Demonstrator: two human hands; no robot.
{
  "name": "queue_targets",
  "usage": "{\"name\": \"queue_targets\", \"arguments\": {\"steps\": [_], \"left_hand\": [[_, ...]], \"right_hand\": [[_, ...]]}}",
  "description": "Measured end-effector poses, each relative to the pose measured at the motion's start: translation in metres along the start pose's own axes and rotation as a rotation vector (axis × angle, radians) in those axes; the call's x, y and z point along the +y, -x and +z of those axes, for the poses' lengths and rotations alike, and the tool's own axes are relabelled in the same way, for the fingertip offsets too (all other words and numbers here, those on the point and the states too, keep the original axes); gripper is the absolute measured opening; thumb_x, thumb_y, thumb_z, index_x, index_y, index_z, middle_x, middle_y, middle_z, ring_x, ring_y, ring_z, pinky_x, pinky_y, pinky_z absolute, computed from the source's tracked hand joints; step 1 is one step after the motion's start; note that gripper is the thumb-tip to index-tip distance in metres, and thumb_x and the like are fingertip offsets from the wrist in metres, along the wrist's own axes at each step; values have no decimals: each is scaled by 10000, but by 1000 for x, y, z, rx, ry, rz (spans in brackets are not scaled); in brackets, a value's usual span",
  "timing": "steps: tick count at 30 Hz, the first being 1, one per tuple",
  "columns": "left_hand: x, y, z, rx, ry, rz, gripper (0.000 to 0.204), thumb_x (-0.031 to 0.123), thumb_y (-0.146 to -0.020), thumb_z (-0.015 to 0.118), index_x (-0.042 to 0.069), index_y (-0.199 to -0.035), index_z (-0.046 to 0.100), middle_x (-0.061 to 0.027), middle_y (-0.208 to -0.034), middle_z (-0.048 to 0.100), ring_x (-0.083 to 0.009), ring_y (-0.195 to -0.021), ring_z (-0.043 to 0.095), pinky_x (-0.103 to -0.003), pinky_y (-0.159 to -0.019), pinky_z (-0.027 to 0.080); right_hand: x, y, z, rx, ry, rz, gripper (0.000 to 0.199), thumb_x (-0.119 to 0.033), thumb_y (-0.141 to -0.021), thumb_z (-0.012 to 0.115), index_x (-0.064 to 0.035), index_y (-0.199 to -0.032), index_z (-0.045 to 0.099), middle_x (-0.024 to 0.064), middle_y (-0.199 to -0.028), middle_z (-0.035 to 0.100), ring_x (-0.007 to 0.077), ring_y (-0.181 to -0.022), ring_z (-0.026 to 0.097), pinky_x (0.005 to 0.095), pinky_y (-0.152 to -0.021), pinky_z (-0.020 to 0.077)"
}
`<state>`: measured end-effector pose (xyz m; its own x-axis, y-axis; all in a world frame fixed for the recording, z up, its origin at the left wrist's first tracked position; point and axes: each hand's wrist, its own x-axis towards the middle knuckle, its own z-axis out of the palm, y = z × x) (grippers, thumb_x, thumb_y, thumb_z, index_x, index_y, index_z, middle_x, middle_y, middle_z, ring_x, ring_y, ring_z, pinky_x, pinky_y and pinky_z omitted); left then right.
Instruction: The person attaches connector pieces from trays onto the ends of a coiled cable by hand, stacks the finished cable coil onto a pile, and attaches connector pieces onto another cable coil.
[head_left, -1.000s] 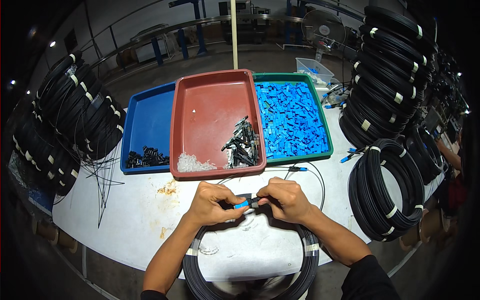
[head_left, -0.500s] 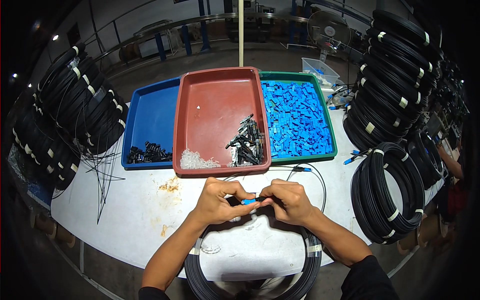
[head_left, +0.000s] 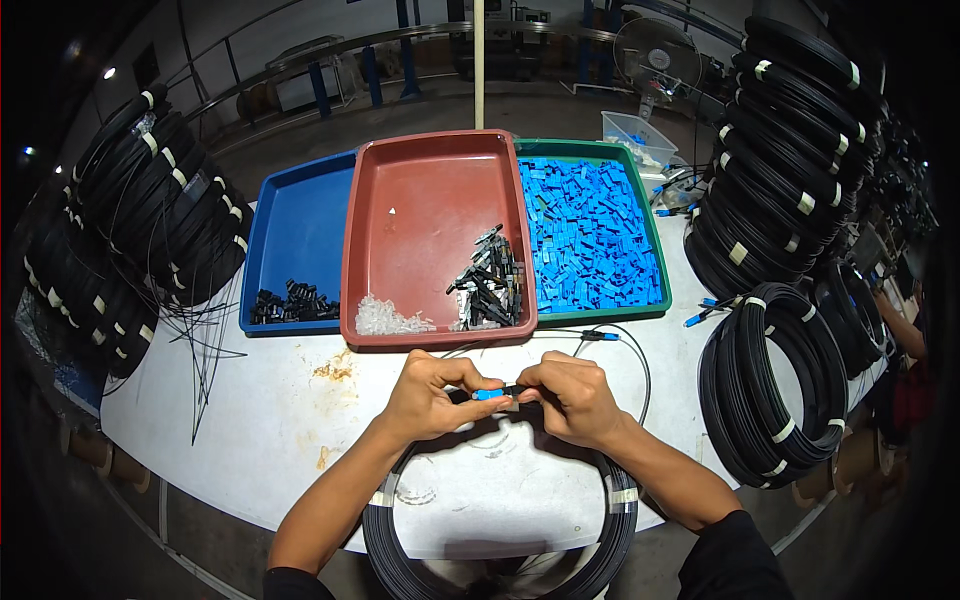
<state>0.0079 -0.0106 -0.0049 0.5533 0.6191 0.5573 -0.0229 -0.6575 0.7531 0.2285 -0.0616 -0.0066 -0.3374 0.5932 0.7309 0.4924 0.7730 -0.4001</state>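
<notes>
Between thumb and fingers, my left hand [head_left: 436,392] pinches a small blue connector [head_left: 488,395]. My right hand [head_left: 573,398] grips the black cable end [head_left: 514,391] just to the right of the blue part; the fingertips of both hands nearly meet. Below my hands lies a coil of black cable [head_left: 381,530], bound with pale tape and reaching past the table's near edge. Another cable end with a blue and black connector [head_left: 600,336] rests on the table just beyond my right hand.
Past my hands stand a blue tray [head_left: 300,190] with black parts, a red tray [head_left: 430,200] with clear and black pieces, and a green tray [head_left: 655,270] full of blue connectors. Stacked black coils rise at left [head_left: 165,200] and right [head_left: 780,170]. Another coil [head_left: 715,400] lies at right.
The blue connector has turned a little in my fingers and shows more of its length. Both hands have shifted slightly; the view has moved a touch.
</notes>
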Motion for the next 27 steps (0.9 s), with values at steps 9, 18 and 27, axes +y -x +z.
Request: {"name": "queue_targets", "arguments": {"steps": [9,18,27], "left_hand": [[-1,3,7,11,12,-76,156,85,-807,861,-14,-794,742,-65,-640,708,-35,-531,583,-205,-467,381],[1,2,5,63,-236,25,164,105,-802,857,-7,-880,765,-91,-695,734,-75,-499,602,-230,-460,436],[15,-4,4,109,-363,182,227,88,-729,875,22,-929,794,-92,-796,773,-165,-596,684,-273,-578,528]], "right_hand": [[1,0,1,4,23,1,138,1,-780,764,0,-842,641,104,-677,605,278,-590,587,380,-542,458],[5,1,-6,-25,122,-30,176,-27,-819,733,-6,-947,614,127,-751,570,313,-713,584,414,-690,474],[1,0,-7,-37,114,-77,265,16,-772,756,-9,-1014,651,98,-779,615,276,-669,569,375,-622,469]]}}
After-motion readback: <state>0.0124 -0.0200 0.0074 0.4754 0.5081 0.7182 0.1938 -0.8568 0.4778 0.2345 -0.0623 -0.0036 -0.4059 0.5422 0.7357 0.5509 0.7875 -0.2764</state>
